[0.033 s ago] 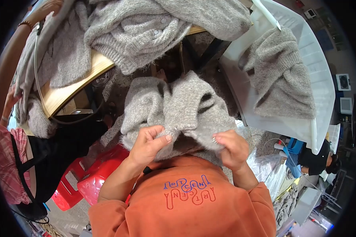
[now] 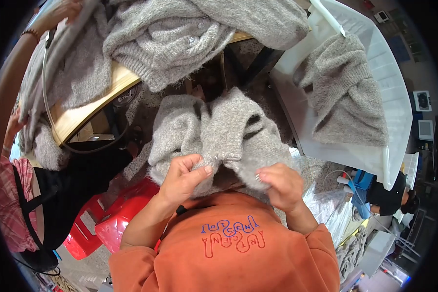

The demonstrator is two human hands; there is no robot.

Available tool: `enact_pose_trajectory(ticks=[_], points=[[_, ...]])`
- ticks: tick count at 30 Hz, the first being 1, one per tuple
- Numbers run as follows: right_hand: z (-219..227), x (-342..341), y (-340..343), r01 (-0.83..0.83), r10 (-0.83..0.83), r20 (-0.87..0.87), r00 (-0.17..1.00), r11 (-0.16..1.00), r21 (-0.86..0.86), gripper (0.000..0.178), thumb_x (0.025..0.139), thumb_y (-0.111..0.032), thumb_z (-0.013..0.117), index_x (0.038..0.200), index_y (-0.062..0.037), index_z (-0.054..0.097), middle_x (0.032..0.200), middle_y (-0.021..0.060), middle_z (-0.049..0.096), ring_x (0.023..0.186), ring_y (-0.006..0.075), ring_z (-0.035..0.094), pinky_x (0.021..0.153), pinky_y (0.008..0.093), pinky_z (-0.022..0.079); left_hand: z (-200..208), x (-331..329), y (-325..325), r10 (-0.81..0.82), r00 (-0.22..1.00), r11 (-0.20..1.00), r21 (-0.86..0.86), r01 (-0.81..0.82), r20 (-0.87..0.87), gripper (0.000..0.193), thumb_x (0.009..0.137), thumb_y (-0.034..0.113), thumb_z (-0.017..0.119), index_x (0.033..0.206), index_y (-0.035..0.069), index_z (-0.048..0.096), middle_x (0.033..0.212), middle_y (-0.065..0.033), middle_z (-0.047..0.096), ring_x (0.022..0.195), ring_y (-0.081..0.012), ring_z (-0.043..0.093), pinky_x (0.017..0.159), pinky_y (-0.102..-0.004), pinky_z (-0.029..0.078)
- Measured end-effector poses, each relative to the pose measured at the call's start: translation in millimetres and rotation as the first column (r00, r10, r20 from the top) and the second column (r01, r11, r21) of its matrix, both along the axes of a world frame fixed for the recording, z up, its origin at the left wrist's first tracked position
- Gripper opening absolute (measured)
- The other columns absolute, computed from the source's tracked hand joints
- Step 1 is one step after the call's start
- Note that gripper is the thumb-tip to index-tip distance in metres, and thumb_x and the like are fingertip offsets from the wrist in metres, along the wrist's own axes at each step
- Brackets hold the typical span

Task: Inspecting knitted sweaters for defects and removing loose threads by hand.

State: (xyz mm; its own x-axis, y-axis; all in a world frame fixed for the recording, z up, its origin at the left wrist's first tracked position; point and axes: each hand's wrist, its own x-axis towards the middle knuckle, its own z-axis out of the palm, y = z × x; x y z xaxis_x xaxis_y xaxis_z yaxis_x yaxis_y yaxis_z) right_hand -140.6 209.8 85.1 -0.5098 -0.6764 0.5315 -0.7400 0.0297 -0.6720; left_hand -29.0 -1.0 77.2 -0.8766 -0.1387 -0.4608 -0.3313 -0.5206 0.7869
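Observation:
A fuzzy grey knitted garment [image 2: 226, 131] lies bunched over my lap, its ribbed edge toward me. My left hand [image 2: 182, 177] is closed, pinching the knit near the ribbed end between thumb and fingers. My right hand [image 2: 281, 184] is closed in a pinch beside the garment's right part. Something small and pale or shiny shows at its fingertips, too small to name. Whether a thread runs between the hands cannot be made out.
More grey knits [image 2: 165, 48] cover a wooden table [image 2: 90, 109] ahead. A white plastic bin [image 2: 394, 102] at right holds another knit [image 2: 348, 92]. A red plastic stool [image 2: 124, 214] stands at left. A co-worker's arm [image 2: 9, 87] reaches over the table; another person [image 2: 394, 194] is far right.
My right hand has shifted slightly left, closer to my left hand, which stays in place. The co-worker's hand at upper left has moved a little.

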Motion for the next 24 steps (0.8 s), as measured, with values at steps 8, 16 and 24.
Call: enact_pose_trajectory(ticks=[8,16,24], points=[[7.5,11.8,-38.6,-0.363,0.375,-0.317,0.871,0.926,0.101,0.016,0.064,-0.008,0.059,0.078,-0.0017,0.055,0.067,0.0017,0.050,0.052,0.0110,0.046,0.042,0.0244,0.032,16.3,-10.8,9.8,-0.179,0.978,0.967,-0.200,0.156,-0.103,0.003,0.079,0.001,0.061,0.081,-0.001,0.059,0.059,0.0044,0.052,0.051,-0.0002,0.043,0.041,-0.0187,0.031],[5.9,6.2,-42.9,-0.274,0.265,-0.414,0.871,0.961,0.038,0.016,0.064,-0.007,0.061,0.078,-0.0016,0.055,0.070,0.0036,0.053,0.051,0.0106,0.046,0.041,0.0237,0.032,13.5,-11.8,4.9,-0.263,0.961,0.954,0.126,0.273,-0.091,0.008,0.085,0.003,0.056,0.078,0.000,0.059,0.054,0.0038,0.046,0.045,-0.0017,0.038,0.039,-0.0188,0.027],[-0.8,6.0,-44.1,-0.232,0.233,-0.373,0.898,0.972,0.049,0.021,0.060,-0.001,0.063,0.080,-0.0018,0.055,0.071,0.0059,0.055,0.050,0.0119,0.049,0.041,0.0225,0.034,1.0,-12.2,6.9,-0.172,0.940,0.979,-0.157,0.130,-0.295,0.003,0.082,0.001,0.058,0.082,-0.001,0.060,0.060,0.0032,0.050,0.051,-0.0027,0.043,0.044,-0.0193,0.035]])
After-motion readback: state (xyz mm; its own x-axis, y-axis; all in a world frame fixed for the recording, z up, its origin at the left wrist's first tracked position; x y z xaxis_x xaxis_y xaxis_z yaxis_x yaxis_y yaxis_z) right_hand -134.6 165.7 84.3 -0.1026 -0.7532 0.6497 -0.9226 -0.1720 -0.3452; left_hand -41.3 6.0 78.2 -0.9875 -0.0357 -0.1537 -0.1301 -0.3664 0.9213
